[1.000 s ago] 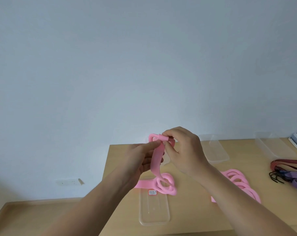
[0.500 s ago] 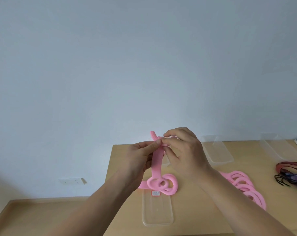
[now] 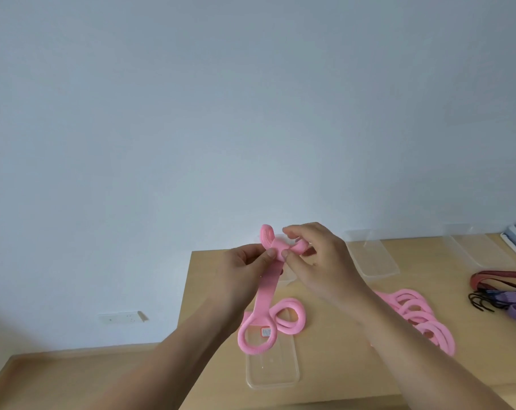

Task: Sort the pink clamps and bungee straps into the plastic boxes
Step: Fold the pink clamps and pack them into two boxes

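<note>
Left hand [image 3: 245, 270] and right hand [image 3: 319, 261] both pinched the clamp [image 3: 264, 300], seemingly folding it; lowering it into the box [image 3: 273, 368] looked next.

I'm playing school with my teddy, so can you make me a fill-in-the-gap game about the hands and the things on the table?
The clamp held above the table is coloured ____. It is pinched by ____ hands, the left hand and the right hand. The bungee straps lie near the table's ____ edge.
Missing words: pink; two; right.
</note>
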Available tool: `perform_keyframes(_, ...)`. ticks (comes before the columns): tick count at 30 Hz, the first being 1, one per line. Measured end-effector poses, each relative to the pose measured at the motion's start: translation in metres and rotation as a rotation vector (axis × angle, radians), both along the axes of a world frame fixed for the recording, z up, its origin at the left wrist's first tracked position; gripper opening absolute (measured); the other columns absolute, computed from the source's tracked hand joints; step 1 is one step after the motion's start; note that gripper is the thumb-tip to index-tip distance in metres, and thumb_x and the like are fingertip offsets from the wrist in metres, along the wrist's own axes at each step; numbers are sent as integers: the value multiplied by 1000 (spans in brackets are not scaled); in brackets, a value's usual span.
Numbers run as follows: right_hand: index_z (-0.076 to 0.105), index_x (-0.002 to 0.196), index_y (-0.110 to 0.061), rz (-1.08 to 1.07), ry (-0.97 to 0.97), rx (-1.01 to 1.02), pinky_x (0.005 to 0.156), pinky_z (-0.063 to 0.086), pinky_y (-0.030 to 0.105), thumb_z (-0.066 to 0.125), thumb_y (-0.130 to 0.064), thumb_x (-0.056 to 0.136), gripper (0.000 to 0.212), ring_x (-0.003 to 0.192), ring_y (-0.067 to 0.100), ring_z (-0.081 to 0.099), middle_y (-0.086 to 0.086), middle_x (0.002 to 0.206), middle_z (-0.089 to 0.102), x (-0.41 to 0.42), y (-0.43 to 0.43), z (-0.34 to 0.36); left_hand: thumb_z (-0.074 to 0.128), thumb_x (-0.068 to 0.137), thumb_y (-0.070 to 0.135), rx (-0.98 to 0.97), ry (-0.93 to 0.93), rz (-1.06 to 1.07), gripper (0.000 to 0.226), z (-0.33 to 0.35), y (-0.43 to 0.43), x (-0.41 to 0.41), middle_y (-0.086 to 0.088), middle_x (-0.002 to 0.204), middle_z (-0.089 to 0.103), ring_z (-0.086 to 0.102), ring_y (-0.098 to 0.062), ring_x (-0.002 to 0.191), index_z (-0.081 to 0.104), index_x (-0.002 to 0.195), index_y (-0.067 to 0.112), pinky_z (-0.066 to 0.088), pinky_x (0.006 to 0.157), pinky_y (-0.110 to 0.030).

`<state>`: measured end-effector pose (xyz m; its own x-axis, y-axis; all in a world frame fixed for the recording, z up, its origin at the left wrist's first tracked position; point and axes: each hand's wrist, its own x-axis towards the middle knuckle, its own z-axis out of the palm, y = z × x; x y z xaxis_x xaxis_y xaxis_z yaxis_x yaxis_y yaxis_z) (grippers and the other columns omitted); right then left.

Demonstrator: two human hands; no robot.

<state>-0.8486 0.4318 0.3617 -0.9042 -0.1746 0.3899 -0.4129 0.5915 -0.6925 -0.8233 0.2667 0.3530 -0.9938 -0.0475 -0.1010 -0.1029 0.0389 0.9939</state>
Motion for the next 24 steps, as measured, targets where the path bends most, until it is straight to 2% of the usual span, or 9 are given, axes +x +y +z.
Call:
perform_keyframes(2, 73, 99, -24, 71, -172, -61, 74, 54, 31, 69, -14, 86, 16, 80, 8, 63, -11, 84, 69, 0, 2, 5, 66, 101, 20, -45, 24, -8, 20, 4, 3, 2, 1, 83, 80, 76, -23, 88, 84, 90, 21, 60, 90, -47)
perform_keyframes(4, 73, 90, -27, 94, -198, -84, 68, 52, 27, 69, -14, 85, 15, 70, 5, 63, -14, 74, 69, 2, 6, 7, 65, 101, 17, -64, 34, -17, 20, 8, 5, 6, 5, 85, 80, 76, -12, 86, 84, 96, 23, 61, 89, -41)
perform_keyframes(6, 74, 87, -27, 77, -150, -101, 63, 51, 24, 70, -12, 83, 15, 67, 5, 63, -14, 73, 70, 5, 8, 8, 66, 101, 19, -52, 21, -27, 19, 10, 6, 9, 5, 87, 81, 75, -14, 89, 84, 97, 26, 61, 93, -44)
perform_keyframes(8, 74, 85, -27, 41, -86, -118, 59, 48, 19, 70, -11, 84, 16, 68, 8, 63, -11, 73, 69, 7, 9, 7, 70, 99, 26, -28, -9, -25, 15, 13, 8, 10, -2, 90, 80, 75, -27, 94, 84, 94, 25, 59, 95, -52)
perform_keyframes(10, 74, 85, -27, -1, -25, -124, 61, 48, 18, 70, -8, 84, 19, 70, 9, 63, -12, 74, 69, 9, 10, 6, 73, 96, 34, -34, -39, -12, 17, 14, 9, 11, -8, 91, 80, 74, -32, 92, 84, 90, 22, 60, 93, -53)
perform_keyframes(13, 75, 87, -19, -24, 126, -68, 66, 50, 27, 74, -5, 82, 15, 72, 12, 63, -11, 77, 69, 12, 9, 3, 74, 92, 50, -39, -64, -51, 29, 15, 8, 11, -4, 86, 79, 75, -17, 76, 83, 83, 24, 66, 73, -36)
perform_keyframes(15, 74, 88, -13, -35, 227, -17, 67, 50, 28, 76, 2, 78, 18, 72, 13, 62, -6, 79, 69, 15, 8, 0, 70, 90, 62, 20, -107, -106, 37, 16, 6, 11, 0, 88, 81, 78, -15, 79, 83, 86, 27, 62, 65, -26)
perform_keyframes(19, 75, 93, -9, -27, 379, 53, 68, 50, 22, 76, 8, 74, 26, 74, 15, 63, -2, 86, 70, 18, 12, -7, 59, 89, 72, 133, -184, -152, 50, 18, 4, 7, -5, 99, 82, 79, -25, 92, 84, 94, 29, 64, 81, -40)
perform_keyframes(24, 75, 98, -7, -9, 438, 107, 71, 53, 27, 76, 10, 74, 30, 83, 20, 66, 3, 96, 69, 21, 14, -9, 67, 89, 54, 210, -168, -183, 40, 17, 3, 5, -15, 109, 79, 76, -28, 96, 83, 103, 20, 60, 91, -44)
